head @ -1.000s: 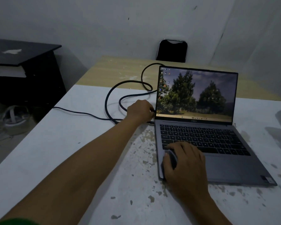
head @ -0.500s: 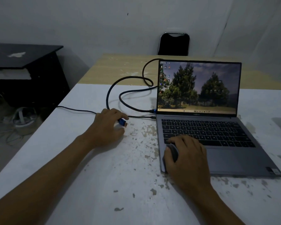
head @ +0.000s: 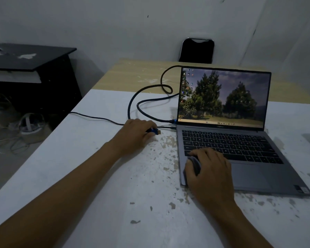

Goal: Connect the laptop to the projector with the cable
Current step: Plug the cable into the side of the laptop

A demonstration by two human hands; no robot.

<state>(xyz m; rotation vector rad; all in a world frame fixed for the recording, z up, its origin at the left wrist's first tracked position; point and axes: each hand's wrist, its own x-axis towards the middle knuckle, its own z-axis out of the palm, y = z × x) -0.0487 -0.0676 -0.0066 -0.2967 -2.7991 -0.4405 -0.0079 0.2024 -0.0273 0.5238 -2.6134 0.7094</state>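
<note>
While left hand [head: 136, 135] grips blue cable plug [head: 153, 131] mid-frame (off port), right hand [head: 208, 169] clasps laptop [head: 243, 154] corner, lower right.

Dim, bluish indoor scene; the lit laptop screen [head: 224, 97] is the brightest area. Soft shadows lie on the white table [head: 100, 176] and fill the dark left corner. Wide-angle bending curves the frame edges; fine detail is grainy and soft.
</note>
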